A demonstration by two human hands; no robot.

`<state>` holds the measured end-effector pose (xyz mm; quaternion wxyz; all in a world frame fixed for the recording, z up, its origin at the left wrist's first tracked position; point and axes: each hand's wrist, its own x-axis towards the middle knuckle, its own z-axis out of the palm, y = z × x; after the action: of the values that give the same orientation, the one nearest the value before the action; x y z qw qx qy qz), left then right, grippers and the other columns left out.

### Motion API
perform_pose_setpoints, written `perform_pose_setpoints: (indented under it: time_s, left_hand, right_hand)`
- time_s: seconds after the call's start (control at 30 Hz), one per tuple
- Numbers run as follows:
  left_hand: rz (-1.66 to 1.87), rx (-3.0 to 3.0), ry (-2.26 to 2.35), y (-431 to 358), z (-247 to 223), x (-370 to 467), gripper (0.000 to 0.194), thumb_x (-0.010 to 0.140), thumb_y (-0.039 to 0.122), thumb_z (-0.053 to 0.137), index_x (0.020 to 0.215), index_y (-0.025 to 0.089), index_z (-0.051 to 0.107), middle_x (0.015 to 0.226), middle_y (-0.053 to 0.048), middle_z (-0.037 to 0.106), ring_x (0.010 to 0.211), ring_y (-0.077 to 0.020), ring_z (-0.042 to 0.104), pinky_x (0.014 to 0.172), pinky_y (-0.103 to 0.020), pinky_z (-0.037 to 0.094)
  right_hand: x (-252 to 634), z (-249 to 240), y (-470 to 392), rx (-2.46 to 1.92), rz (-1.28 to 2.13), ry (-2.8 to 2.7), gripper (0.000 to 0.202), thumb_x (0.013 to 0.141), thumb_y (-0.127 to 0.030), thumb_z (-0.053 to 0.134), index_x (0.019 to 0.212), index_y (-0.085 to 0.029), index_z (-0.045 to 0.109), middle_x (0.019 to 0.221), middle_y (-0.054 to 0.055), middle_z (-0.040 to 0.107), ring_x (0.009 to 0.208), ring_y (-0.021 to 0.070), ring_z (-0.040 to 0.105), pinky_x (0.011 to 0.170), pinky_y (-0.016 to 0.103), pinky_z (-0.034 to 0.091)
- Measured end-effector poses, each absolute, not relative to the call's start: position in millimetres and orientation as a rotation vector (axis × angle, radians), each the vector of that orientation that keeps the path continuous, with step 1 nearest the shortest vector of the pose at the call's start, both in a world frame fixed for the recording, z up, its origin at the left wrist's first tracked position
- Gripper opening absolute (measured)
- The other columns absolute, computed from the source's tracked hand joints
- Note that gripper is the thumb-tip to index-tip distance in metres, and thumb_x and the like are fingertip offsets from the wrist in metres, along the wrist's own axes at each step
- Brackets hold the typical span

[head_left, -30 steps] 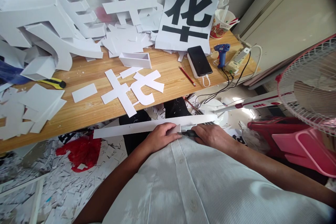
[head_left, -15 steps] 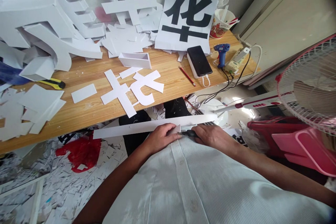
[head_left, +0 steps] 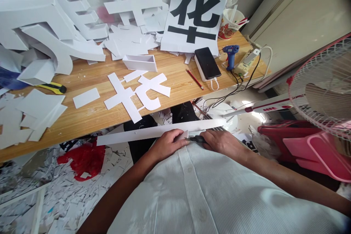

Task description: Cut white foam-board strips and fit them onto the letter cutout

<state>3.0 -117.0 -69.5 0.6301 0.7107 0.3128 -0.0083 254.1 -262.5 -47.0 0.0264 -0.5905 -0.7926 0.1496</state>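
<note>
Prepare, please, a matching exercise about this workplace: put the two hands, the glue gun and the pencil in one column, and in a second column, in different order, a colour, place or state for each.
Column one
1. Left hand
2. Right hand
3. Glue gun
4. Pencil

Column two
A. Blue, close to the power strip
B. Holding a dark tool
C. Red, lying on the wooden table
D. Holding a small white piece

Right pairs: 1-D, 2-B, 3-A, 4-C
</note>
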Motion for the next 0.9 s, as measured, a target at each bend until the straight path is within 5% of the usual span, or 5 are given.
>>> perform_pose_setpoints:
  time_s: [0.9]
  left_hand:
    - [-0.008,1.601,0.727,-118.2,-70.9,-0.3,0.036,0.098,0.055,0.071,0.117,0.024,0.076,0.118,-0.005,0.078,0.109,-0.0271,0.070,0.093,-0.034,0.051]
  right_hand:
    - [252.6,-47.3,-262.8,-1.863,0.458,-2.462,0.008,0.102,-0.018,0.062,0.110,-0.018,0.064,0.096,0.006,0.076,0.079,0.0203,0.072,0.063,0.030,0.034]
